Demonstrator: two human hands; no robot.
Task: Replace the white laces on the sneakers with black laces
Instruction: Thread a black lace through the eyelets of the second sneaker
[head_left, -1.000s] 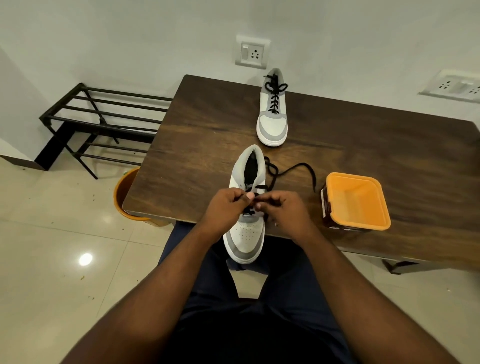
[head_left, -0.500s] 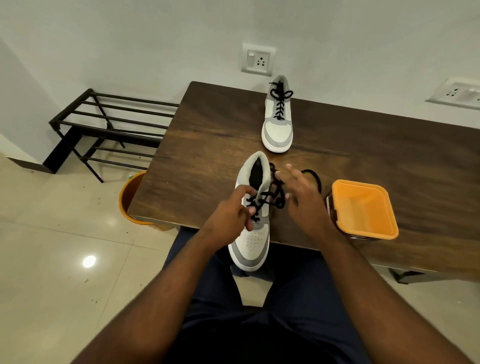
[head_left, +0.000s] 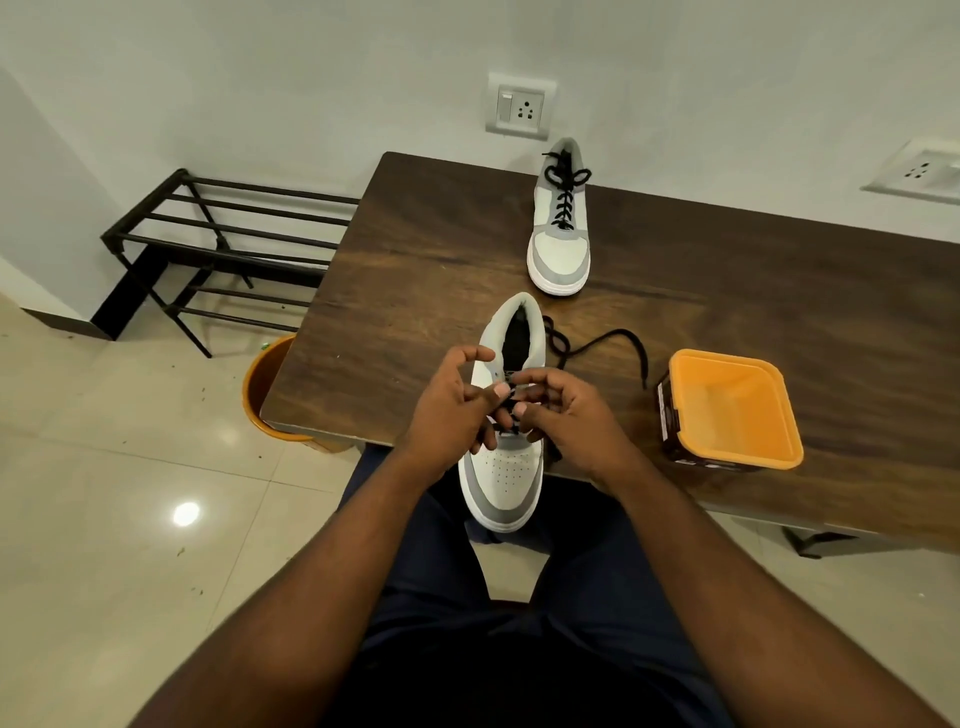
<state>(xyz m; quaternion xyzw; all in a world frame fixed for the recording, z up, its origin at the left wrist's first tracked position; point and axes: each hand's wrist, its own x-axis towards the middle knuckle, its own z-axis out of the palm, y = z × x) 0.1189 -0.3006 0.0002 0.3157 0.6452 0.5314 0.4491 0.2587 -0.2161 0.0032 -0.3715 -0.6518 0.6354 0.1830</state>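
A white and grey sneaker (head_left: 503, 480) sits at the near edge of the brown table (head_left: 753, 291), its toe hanging over the edge. A black lace (head_left: 608, 345) is partly threaded through it, with its free length trailing to the right on the table. My left hand (head_left: 449, 410) and my right hand (head_left: 566, 415) meet over the eyelets, and both pinch the black lace there. A second sneaker (head_left: 560, 244) stands farther back, laced in black with a bow.
An orange square tub (head_left: 732, 410) stands on the table to the right of my hands. An orange bucket (head_left: 262, 389) is on the floor beside the table's left corner. A black metal rack (head_left: 218, 244) stands against the wall at left.
My right hand, which was out to the right with spread fingers half a second ago, has come back to the eyelets and pinches the lace beside my left hand.
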